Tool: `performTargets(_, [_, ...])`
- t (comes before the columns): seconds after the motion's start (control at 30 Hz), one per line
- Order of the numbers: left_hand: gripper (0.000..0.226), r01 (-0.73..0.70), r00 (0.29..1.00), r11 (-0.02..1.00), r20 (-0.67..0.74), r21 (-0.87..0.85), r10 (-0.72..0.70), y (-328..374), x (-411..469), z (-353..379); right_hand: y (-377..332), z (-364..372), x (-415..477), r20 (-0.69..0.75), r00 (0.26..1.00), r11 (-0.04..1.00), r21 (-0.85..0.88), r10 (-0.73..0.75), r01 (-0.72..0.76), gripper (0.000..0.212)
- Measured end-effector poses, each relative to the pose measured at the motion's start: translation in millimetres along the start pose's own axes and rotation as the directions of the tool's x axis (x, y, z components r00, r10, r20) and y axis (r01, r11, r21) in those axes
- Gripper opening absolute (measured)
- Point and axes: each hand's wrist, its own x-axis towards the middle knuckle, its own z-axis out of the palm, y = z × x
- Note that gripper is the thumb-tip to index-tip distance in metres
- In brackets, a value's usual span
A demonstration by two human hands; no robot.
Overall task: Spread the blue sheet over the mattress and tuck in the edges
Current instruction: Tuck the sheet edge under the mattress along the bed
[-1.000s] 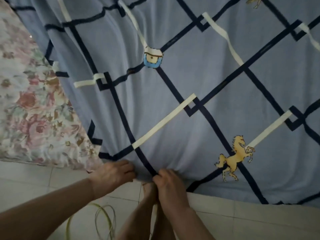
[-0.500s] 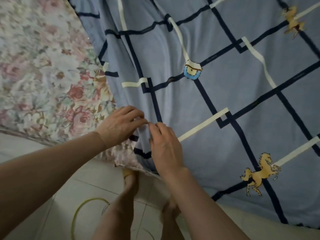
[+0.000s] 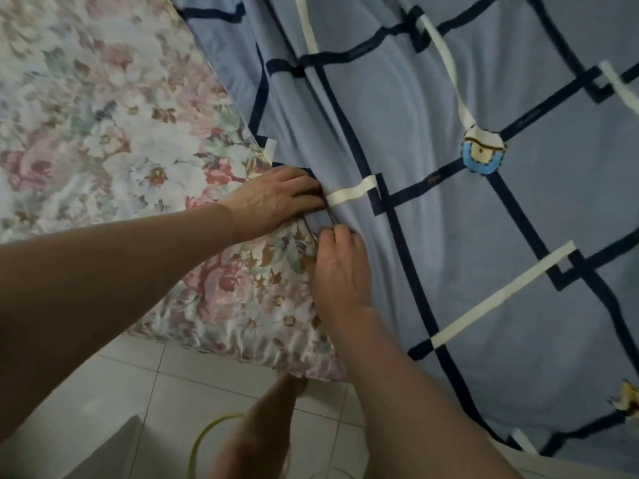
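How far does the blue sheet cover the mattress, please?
Partly: blue sheet covers the right; floral mattress lies bare at left.

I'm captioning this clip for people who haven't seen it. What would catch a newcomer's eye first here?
First, the light blue sheet with dark navy grid lines and cream bars filling the right side. Next, the pink and white floral mattress cover on the left, bare where the sheet stops. Where they meet, the left hand and right hand work at the sheet's edge.

Two hands (image 3: 276,198), one blue sheet (image 3: 449,236), one floral mattress (image 3: 103,115), one yellow cord (image 3: 207,433).
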Motion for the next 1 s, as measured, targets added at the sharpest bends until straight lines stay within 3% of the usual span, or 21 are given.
performTargets(0.07, [0.029, -0.019, 0.999, 1.0, -0.029, -0.011, 0.018, -9, 2, -2, -7, 1, 7, 0.012, 0.999, 0.999, 0.006, 0.042, -0.042, 0.011])
performTargets(0.17, [0.032, -0.038, 0.999, 0.999, -0.018, 0.002, 0.038, -11, 0, -6, -7, -5, 9, 0.116, 0.991, 0.997, -0.026, 0.074, -0.071, 0.016])
performTargets(0.33, [0.021, -0.016, 0.999, 1.0, 0.031, 0.016, 0.016, -5, -56, -17, -24, -4, -17, 0.14, 0.98, 0.99, 0.049, -0.139, 0.134, 0.016])
performTargets(0.4, [0.022, 0.008, 0.998, 1.0, 0.055, -0.016, -0.007, 7, -102, -24, -39, 0, -40, 0.209, 0.939, 0.962, 0.066, -0.274, 0.266, 0.019])
performTargets(0.5, [0.018, 0.02, 0.993, 0.998, 0.119, -0.066, -0.012, 43, -180, -13, -60, 10, -80, 0.398, 0.811, 0.902, 0.138, -0.429, 0.409, 0.019])
performTargets(0.57, [0.018, 0.103, 0.983, 0.989, 0.165, -0.11, -0.084, 72, -224, -5, -75, 22, -108, 0.463, 0.743, 0.868, 0.143, -0.484, 0.476, 0.018])
performTargets(0.67, [0.013, 0.213, 0.965, 0.959, 0.197, -0.188, -0.176, 87, -240, 5, -80, 34, -125, 0.468, 0.773, 0.899, 0.13, -0.428, 0.419, 0.024])
performTargets(0.8, [0.03, 0.263, 0.964, 0.948, 0.084, -0.178, -0.252, 82, -239, -4, -90, 23, -113, 0.399, 0.808, 0.9, 0.142, -0.434, 0.413, 0.034])
performTargets(0.87, [0.029, 0.342, 0.938, 0.928, -0.014, -0.146, -0.348, 73, -236, -14, -108, 8, -87, 0.357, 0.786, 0.862, 0.149, -0.504, 0.485, 0.04])
performTargets(0.93, [0.025, 0.448, 0.882, 0.889, -0.113, -0.097, -0.457, 57, -230, -23, -130, -2, -55, 0.295, 0.754, 0.806, 0.124, -0.587, 0.579, 0.041])
performTargets(1.0, [0.027, 0.592, 0.778, 0.802, -0.203, -0.081, -0.595, 35, -224, -35, -161, -6, -13, 0.262, 0.706, 0.744, 0.089, -0.658, 0.662, 0.042])
